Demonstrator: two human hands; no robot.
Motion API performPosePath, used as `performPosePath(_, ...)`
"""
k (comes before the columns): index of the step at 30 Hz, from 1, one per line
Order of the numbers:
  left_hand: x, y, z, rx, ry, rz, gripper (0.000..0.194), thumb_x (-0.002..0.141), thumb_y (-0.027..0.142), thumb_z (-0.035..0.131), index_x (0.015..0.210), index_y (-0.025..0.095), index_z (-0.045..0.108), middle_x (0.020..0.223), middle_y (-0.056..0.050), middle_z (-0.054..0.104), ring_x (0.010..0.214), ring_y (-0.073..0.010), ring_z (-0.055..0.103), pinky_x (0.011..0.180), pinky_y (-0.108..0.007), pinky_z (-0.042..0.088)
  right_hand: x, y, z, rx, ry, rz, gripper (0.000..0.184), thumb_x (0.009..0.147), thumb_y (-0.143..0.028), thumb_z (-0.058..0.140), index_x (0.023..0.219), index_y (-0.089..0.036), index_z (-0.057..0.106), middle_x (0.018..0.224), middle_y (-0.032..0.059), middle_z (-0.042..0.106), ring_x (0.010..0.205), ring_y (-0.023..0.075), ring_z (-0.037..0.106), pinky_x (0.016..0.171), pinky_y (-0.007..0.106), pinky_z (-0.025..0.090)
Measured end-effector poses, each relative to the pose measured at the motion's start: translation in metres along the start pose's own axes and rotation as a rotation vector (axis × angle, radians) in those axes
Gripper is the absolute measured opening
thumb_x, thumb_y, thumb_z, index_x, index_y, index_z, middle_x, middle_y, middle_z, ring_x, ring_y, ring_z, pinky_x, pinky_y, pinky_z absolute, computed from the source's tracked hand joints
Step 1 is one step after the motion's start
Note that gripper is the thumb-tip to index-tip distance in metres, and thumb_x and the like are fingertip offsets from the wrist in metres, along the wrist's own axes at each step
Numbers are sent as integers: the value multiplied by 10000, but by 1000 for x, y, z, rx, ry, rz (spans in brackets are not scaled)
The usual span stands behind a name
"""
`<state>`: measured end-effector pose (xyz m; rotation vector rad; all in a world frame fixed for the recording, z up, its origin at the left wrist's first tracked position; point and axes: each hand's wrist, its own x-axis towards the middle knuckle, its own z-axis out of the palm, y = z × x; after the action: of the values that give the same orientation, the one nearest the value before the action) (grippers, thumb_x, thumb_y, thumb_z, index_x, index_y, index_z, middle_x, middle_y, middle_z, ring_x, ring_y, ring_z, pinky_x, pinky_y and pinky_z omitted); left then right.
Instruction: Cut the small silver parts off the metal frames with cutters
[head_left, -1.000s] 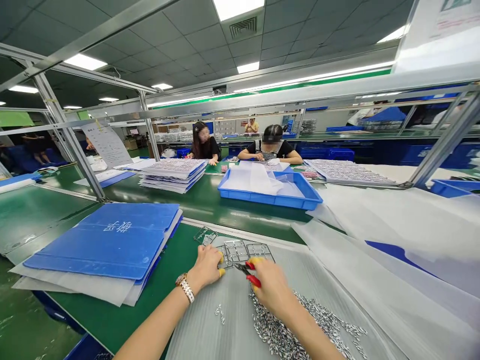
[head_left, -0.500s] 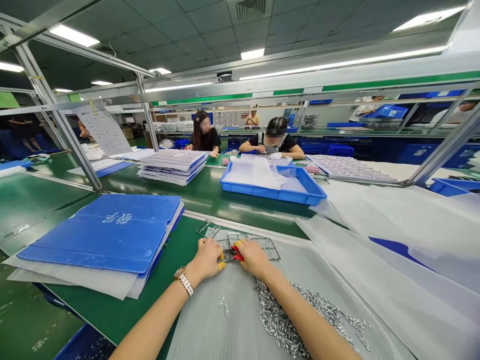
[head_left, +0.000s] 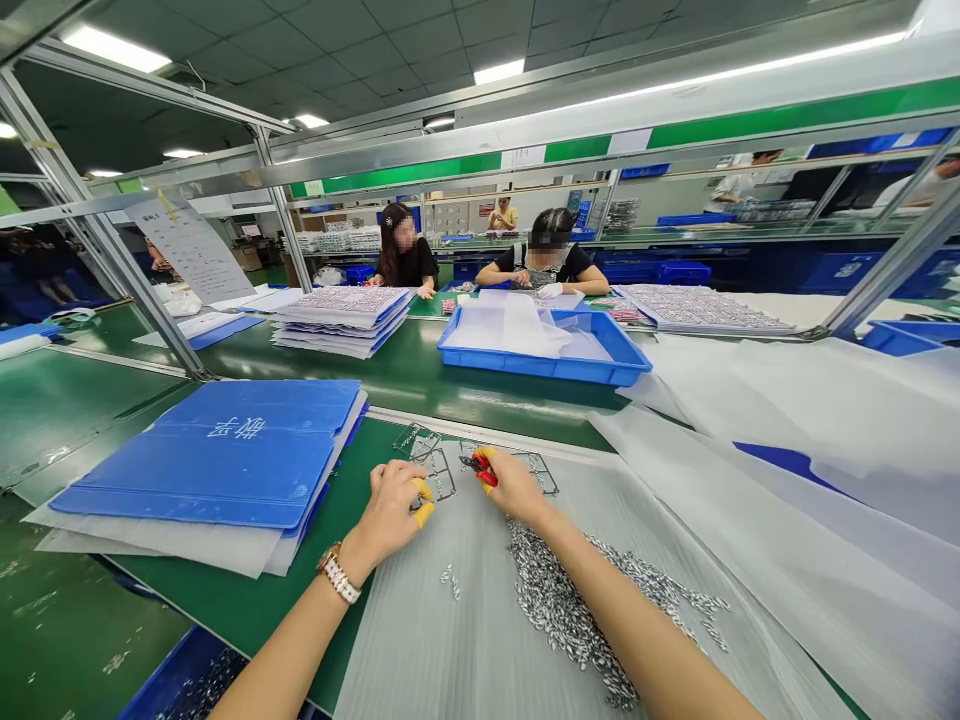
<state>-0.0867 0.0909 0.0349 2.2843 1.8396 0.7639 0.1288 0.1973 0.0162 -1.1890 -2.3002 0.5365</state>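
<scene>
My right hand [head_left: 514, 485], yellow covers on its fingertips, grips red-handled nippers [head_left: 487, 472] with the dark jaws pointing left. To the left, my left hand [head_left: 391, 508] has yellow-covered fingertips curled at the edge of a thin dark sprue frame [head_left: 450, 474]; its exact hold is partly hidden. Another sprue frame [head_left: 553, 478] lies behind my right hand, partly covered by it. A further frame [head_left: 416, 438] rests beyond my left hand. Under my right forearm spreads a heap of small shiny silver pieces [head_left: 551, 600]. Several loose pieces [head_left: 450, 580] lie apart on the pale sheet [head_left: 420, 650].
A blue folder-like board [head_left: 217, 450] tops a stack of sheets at left. Beyond the table edge stands a blue tray [head_left: 540, 365] with white sheets. Translucent sheets [head_left: 787, 420] cover the right side. Two co-workers sit opposite. A blue bin [head_left: 180, 670] is below at left.
My hands have moved apart. The left has drawn back leftward with a sprue frame at its fingers; the nippers in my right hand have lifted slightly away.
</scene>
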Motion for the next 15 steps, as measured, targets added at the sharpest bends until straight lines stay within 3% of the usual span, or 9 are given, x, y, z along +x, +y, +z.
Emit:
performPosePath(4,-29,-3,-14,-282,153,-108,56,754,214,629,790,245,657,1098,-51,671,1086,-246,537,962,-463,365,-11,-19,0,120,7,48,178,764,-206,529,939,-195,565,854,48,642,775,207,584,680,302,406)
performPosePath(8,-53,19,-18,-626,191,-199,45,749,241,640,779,232,672,1043,-73,687,1007,-224,606,928,-399,437,-36,-58,-4,362,42,37,166,829,-367,480,891,-227,546,832,19,635,740,189,591,664,303,450)
performPosePath(12,-64,51,-17,-969,1,-297,159,719,353,686,744,197,681,984,-91,707,956,-236,627,907,-387,443,-70,-82,-13,374,170,-110,321,772,-322,521,1083,-250,555,921,63,647,759,211,592,699,342,472)
performPosePath(15,-69,62,-13,-1335,-147,-492,350,581,454,780,716,151,670,839,-91,704,810,-230,639,775,-362,474,-92,-69,-11,344,123,-187,218,722,-297,566,935,-287,611,857,56,681,720,221,622,652,337,484)
